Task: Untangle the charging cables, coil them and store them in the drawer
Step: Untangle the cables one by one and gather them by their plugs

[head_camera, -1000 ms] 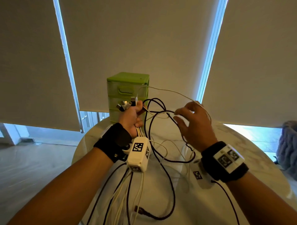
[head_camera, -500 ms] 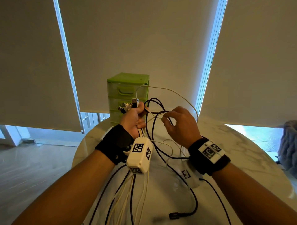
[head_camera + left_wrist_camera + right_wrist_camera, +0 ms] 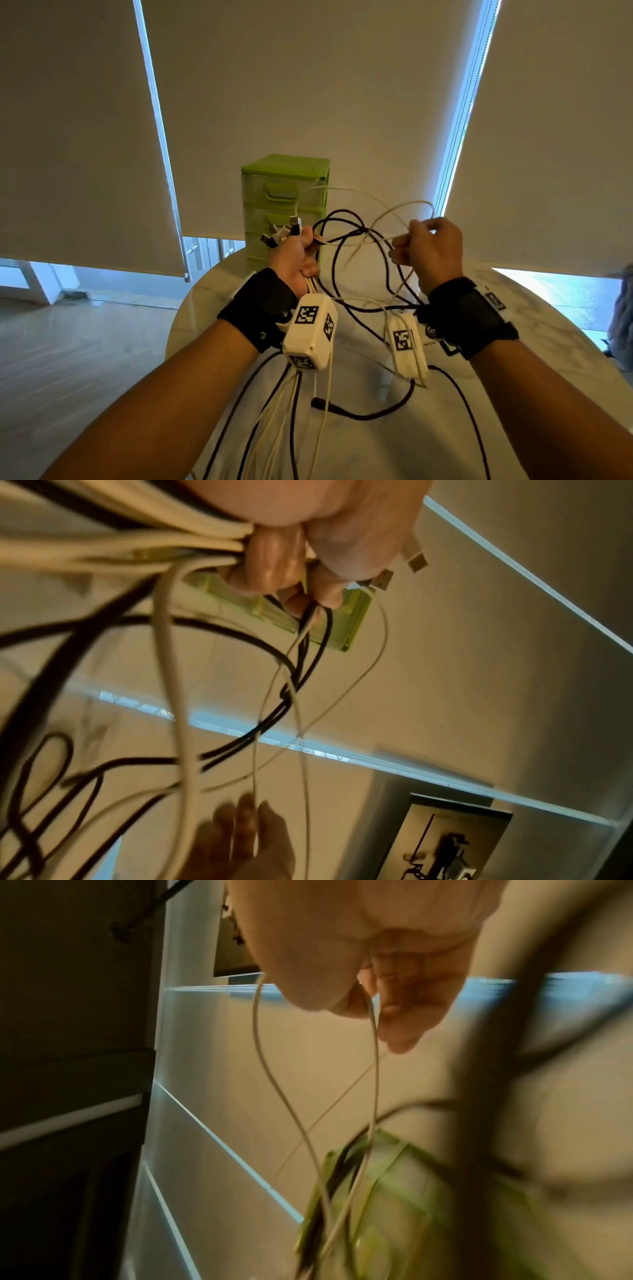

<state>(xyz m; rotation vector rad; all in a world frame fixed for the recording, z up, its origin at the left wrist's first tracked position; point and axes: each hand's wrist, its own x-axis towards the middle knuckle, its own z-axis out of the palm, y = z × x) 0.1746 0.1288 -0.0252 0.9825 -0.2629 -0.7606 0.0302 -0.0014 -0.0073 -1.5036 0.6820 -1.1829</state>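
Note:
My left hand (image 3: 296, 255) is raised above the round table and grips a bundle of white and black charging cables (image 3: 164, 545), their plugs (image 3: 281, 234) sticking out past the knuckles. My right hand (image 3: 428, 246) is level with it and pinches a thin white cable (image 3: 394, 209) that loops up and back toward the left hand. Black cables (image 3: 337, 260) arc between the two hands and hang to the table, one black end (image 3: 317, 402) lying there. The green drawer unit (image 3: 284, 202) stands behind my left hand, its drawers closed.
The marble table (image 3: 548, 342) runs under both arms, with its edge to the left and right. Lowered roller blinds (image 3: 308, 85) cover the windows behind the drawer unit. A grey fabric thing (image 3: 621, 315) shows at the far right.
My right hand has closed on the thin white cable and pulled it up and to the right, away from the left hand. The black cable end slid across the table.

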